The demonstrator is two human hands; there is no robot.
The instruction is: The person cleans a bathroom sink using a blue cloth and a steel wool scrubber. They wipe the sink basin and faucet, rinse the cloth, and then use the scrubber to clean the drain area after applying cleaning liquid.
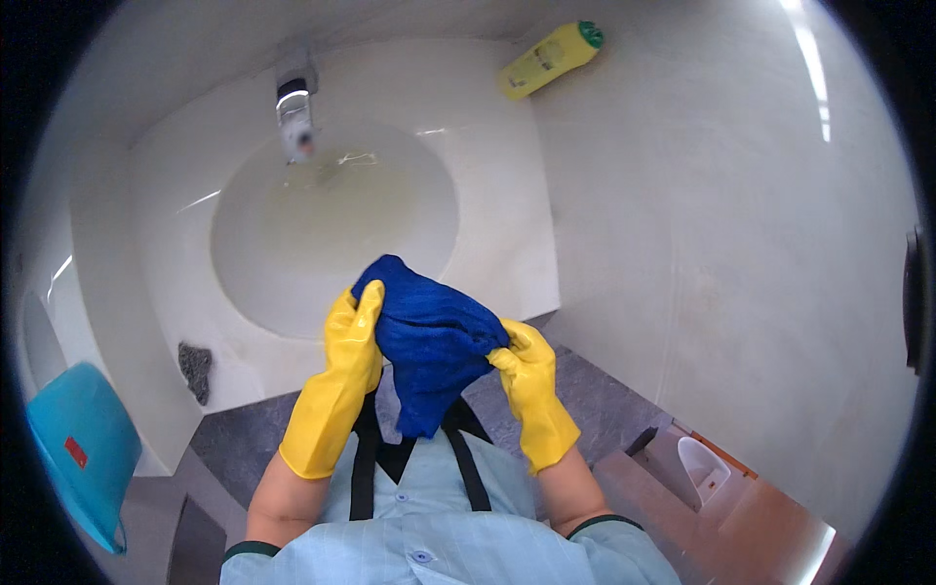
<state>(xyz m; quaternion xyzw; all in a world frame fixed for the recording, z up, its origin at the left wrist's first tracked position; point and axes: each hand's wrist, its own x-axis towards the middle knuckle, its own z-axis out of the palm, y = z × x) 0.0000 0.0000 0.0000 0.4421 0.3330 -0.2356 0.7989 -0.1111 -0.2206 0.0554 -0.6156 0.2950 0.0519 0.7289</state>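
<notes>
A dark blue cloth (pixel 429 327) hangs between my two hands, crumpled, its lower end dangling in front of my body. My left hand (pixel 353 327), in a long yellow rubber glove, grips its upper left edge with the thumb on top. On the other side my right hand (pixel 526 363), gloved the same way, pinches the cloth's right edge. Beyond the cloth lies a round white sink basin (pixel 244 244) with cloudy, yellowish water in it. A chrome faucet (pixel 294 122) stands over the basin's far left rim.
A yellow bottle with a green cap (pixel 551 60) is at the counter's far right corner, against the wall. A grey scouring pad (pixel 195 372) lies at the front left of the white counter (pixel 502 224). A teal bag-like object (pixel 86 444) is at far left, a urinal (pixel 697 468) at lower right.
</notes>
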